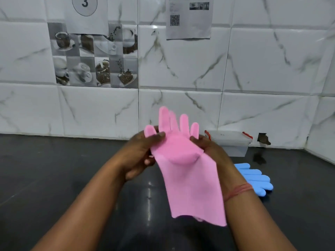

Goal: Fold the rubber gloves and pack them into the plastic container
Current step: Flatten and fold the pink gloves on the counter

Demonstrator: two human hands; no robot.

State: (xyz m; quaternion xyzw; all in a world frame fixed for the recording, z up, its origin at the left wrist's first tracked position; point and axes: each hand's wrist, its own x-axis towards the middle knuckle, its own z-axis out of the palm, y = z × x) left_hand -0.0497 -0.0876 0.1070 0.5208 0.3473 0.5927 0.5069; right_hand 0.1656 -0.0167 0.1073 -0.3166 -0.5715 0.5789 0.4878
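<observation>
Head view shows us holding a pink rubber glove (183, 160) up above the dark tabletop (54, 178), fingers pointing up toward the tiled wall (253, 69) and cuff hanging down toward us. Our left hand (139, 156) pinches the glove at its thumb side, thumb on the front face, and our right hand (208, 147) grasps the opposite edge near the little finger; both grips are clenched on the glove, which touches nothing else. A soft bulge sits at the palm, so we judge the fold is only starting. The blue glove (255, 178) lies flat on the tabletop just right of our right forearm, untouched, and the clear plastic container (233, 144) with red latches stands farther back against the wall. We cannot tell whether its lid is closed. What could go wrong from here: the rubber looks floppy and springy, so a fold made in the air may spring open once we loosen either pinch. The dangling cuff could twist or double unevenly. Our right forearm may also brush the blue glove and drag it out of place as we lower the pink one.
</observation>
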